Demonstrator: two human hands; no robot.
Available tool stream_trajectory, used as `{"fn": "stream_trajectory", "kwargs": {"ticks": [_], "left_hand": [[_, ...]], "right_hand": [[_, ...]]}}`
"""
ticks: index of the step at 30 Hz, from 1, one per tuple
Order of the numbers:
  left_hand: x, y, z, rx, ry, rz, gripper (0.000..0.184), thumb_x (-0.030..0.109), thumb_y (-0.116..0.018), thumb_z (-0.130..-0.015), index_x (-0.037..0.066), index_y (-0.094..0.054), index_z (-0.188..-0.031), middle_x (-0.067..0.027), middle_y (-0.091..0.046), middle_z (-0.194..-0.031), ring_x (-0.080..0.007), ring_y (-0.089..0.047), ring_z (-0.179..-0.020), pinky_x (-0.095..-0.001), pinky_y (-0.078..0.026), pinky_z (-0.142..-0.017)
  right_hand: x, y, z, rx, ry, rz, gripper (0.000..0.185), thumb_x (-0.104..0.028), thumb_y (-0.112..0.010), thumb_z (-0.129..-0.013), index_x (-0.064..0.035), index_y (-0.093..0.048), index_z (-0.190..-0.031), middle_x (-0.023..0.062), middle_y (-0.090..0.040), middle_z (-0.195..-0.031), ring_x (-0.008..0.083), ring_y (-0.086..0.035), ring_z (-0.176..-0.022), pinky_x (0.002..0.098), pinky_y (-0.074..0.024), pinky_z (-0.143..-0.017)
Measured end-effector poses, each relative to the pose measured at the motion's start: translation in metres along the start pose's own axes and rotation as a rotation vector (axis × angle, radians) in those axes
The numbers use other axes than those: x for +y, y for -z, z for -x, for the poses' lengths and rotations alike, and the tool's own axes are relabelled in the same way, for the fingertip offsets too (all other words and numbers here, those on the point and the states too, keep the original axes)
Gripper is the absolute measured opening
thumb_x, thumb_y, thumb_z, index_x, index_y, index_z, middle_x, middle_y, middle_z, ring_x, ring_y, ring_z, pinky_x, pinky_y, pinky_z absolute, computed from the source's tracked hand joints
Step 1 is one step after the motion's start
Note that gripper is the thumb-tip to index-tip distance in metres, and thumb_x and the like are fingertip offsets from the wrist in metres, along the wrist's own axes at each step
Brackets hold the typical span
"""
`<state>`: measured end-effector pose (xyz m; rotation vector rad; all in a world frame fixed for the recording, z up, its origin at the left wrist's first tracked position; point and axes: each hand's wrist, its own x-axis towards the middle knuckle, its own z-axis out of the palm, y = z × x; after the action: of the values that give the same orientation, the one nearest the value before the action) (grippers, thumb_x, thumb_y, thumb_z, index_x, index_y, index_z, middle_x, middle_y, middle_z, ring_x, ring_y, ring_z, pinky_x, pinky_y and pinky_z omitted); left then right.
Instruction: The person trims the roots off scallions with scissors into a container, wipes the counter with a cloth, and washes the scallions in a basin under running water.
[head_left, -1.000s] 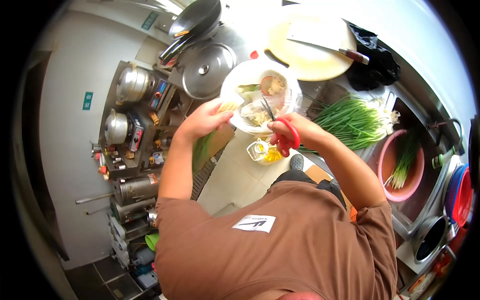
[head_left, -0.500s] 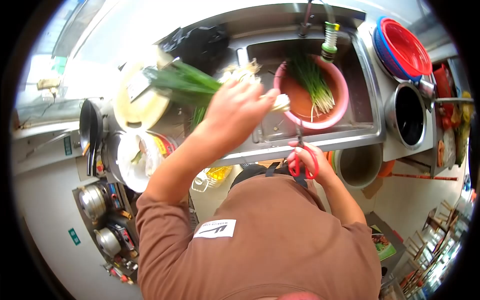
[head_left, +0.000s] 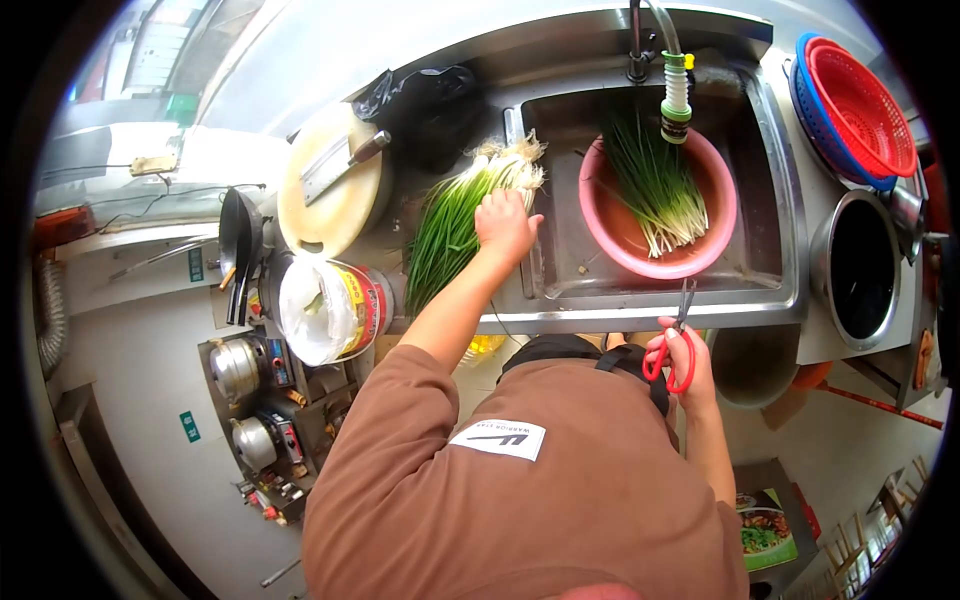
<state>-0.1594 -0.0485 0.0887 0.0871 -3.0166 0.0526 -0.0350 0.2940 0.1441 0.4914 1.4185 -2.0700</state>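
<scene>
One pair of red-handled scissors (head_left: 684, 308) is held in the right hand (head_left: 698, 366). Scallions (head_left: 665, 195) are laid in the pink basin (head_left: 727, 180). The left hand (head_left: 505, 224) is placed at the scallion pile (head_left: 440, 235); whether stems are gripped cannot be told.

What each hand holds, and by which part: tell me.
Right hand: scissors, by the red handles. Left hand: on the spring onions; whether it grips any is unclear.
</scene>
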Motion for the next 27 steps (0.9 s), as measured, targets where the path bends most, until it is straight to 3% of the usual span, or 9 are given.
{"fn": "stream_trajectory", "kwargs": {"ticks": [3,8,9,10,14,15,19,24,27], "left_hand": [[-0.021,-0.009,0.009,-0.074,0.0,-0.1,0.041,0.037,-0.078,-0.071,0.006,-0.059,-0.091,-0.0111,-0.059,-0.091,-0.0305,-0.058,-0.089,-0.0438,-0.047,-0.075],[-0.037,0.038,0.008,0.243,-0.057,0.29,0.022,0.021,-0.069,-0.07,0.005,-0.06,-0.082,-0.0146,-0.061,-0.082,-0.036,-0.058,-0.08,-0.0477,-0.046,-0.078],[-0.045,0.057,0.01,0.357,-0.056,0.416,0.027,0.021,-0.068,-0.072,0.002,-0.061,-0.089,-0.0178,-0.062,-0.084,-0.0399,-0.058,-0.079,-0.0491,-0.047,-0.084],[-0.055,0.079,0.014,0.327,0.0,0.403,0.024,0.017,-0.065,-0.08,0.0,-0.062,-0.097,-0.0158,-0.067,-0.094,-0.0328,-0.064,-0.086,-0.0428,-0.05,-0.088],[-0.105,0.158,0.028,0.349,0.331,1.527,0.027,0.007,-0.057,-0.091,-0.002,-0.055,-0.116,-0.0132,-0.068,-0.101,-0.0168,-0.066,-0.096,-0.0319,-0.052,-0.088],[-0.121,0.177,0.033,0.381,0.296,1.634,0.031,0.006,-0.054,-0.092,-0.003,-0.05,-0.121,-0.0171,-0.067,-0.105,-0.0215,-0.067,-0.097,-0.0329,-0.055,-0.085],[-0.172,0.245,0.069,0.654,0.343,1.896,0.03,0.014,-0.051,-0.092,0.002,-0.048,-0.12,-0.0197,-0.065,-0.101,-0.0369,-0.068,-0.099,-0.0463,-0.059,-0.086],[-0.244,0.302,0.145,0.854,0.255,1.817,0.033,0.03,-0.059,-0.096,0.007,-0.056,-0.119,-0.0193,-0.065,-0.108,-0.0325,-0.069,-0.089,-0.0422,-0.06,-0.077],[-0.272,0.339,0.188,0.77,0.333,1.571,0.032,0.028,-0.058,-0.098,0.003,-0.056,-0.118,-0.0204,-0.066,-0.104,-0.0239,-0.068,-0.081,-0.0342,-0.058,-0.069]], "right_hand": [[-0.013,-0.005,-0.021,-0.066,-0.027,0.11,0.039,-0.023,-0.051,-0.1,0.0062,-0.049,-0.126,0.0082,-0.064,-0.088,0.0129,-0.064,-0.073,0.0255,-0.0526,-0.068],[-0.023,-0.029,-0.048,-0.122,0.031,0.174,0.037,-0.021,-0.053,-0.1,0.0049,-0.05,-0.126,0.0086,-0.063,-0.088,0.0129,-0.063,-0.072,0.0251,-0.0532,-0.066],[-0.023,-0.037,-0.051,-0.142,0.031,0.162,0.038,-0.022,-0.053,-0.1,0.005,-0.049,-0.126,0.0086,-0.063,-0.088,0.0128,-0.063,-0.072,0.0252,-0.0532,-0.065],[-0.022,-0.047,-0.054,-0.164,0.031,0.15,0.038,-0.022,-0.053,-0.1,0.0051,-0.049,-0.126,0.0086,-0.063,-0.088,0.0127,-0.063,-0.072,0.0252,-0.0532,-0.065],[-0.01,-0.088,-0.061,-0.276,0.002,0.216,0.038,-0.022,-0.053,-0.1,0.0048,-0.048,-0.126,0.0083,-0.063,-0.087,0.0116,-0.063,-0.069,0.0238,-0.0506,-0.054],[-0.01,-0.099,-0.06,-0.314,-0.031,0.225,0.037,-0.022,-0.053,-0.099,0.0045,-0.049,-0.125,0.0082,-0.063,-0.086,0.0113,-0.062,-0.066,0.0225,-0.0471,-0.049],[-0.012,-0.147,-0.064,-0.443,-0.078,0.326,0.038,-0.021,-0.051,-0.1,0.0064,-0.047,-0.126,0.0085,-0.062,-0.087,0.0137,-0.062,-0.072,0.0259,-0.052,-0.061],[-0.021,-0.229,-0.065,-0.597,0.013,0.449,0.04,-0.018,-0.052,-0.098,0.0073,-0.046,-0.129,0.0094,-0.061,-0.087,0.0134,-0.059,-0.067,0.0253,-0.0489,-0.058],[-0.021,-0.291,-0.054,-0.728,-0.005,0.487,0.042,-0.017,-0.055,-0.097,0.0059,-0.046,-0.131,0.0094,-0.06,-0.087,0.0129,-0.058,-0.067,0.0249,-0.048,-0.057]]}}
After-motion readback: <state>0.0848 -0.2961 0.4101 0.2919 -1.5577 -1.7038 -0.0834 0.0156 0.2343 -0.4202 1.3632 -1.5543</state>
